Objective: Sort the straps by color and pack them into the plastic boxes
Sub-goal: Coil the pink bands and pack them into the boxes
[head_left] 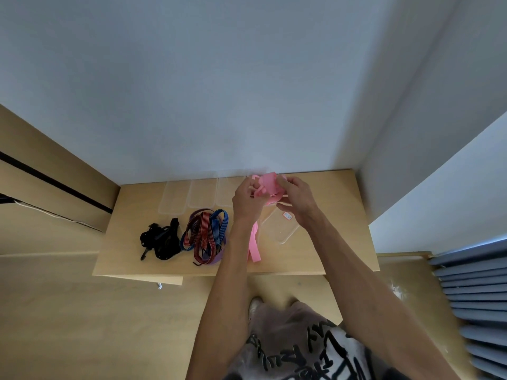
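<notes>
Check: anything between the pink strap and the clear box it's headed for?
Nothing visible. Both hands, left and right, hold the pink strap bundled above the table; the open clear box lies just below, its opening unobstructed.

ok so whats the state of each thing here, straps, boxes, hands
pink strap: bunched between both hands, one end hanging to the table
left hand: gripping the pink strap
right hand: gripping the pink strap
black straps: loose pile on the table, unpacked
red, blue and purple straps: tangled in one pile, unsorted
clear boxes: row at the wall, open, empty
labelled clear piece: flat on the table under the right hand, empty
</notes>
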